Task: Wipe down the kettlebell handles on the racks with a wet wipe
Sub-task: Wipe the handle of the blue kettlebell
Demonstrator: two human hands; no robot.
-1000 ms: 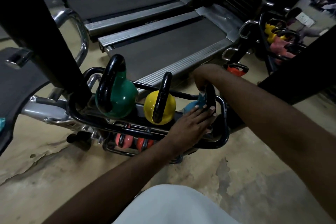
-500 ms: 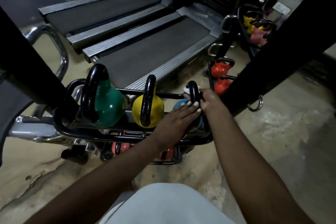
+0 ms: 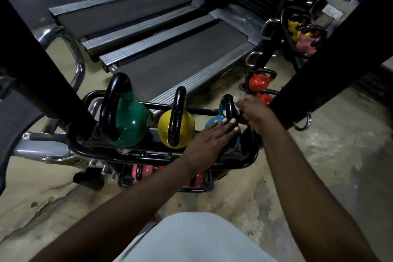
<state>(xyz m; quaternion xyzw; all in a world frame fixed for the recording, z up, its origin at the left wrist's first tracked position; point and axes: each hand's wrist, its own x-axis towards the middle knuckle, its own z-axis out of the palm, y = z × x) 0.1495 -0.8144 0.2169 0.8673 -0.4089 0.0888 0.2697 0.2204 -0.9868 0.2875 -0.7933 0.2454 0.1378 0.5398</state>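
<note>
A black tubular rack holds a green kettlebell, a yellow kettlebell and a blue kettlebell in a row, each with a black handle. My left hand lies flat on the blue kettlebell's body, fingers touching the foot of its handle. My right hand presses a white wet wipe against the right side of that handle. Most of the wipe is hidden in my fingers. Pink kettlebells sit on the lower shelf.
Two treadmills lie just behind the rack. Red kettlebells stand on a second rack to the right, with yellow and pink ones farther back. Thick black frame bars cross at left and right. The floor is worn concrete.
My right hand slid from the far side of the blue kettlebell's handle to its right side, and the wipe now shows. My left hand stayed on the blue bell. The view shifted slightly.
</note>
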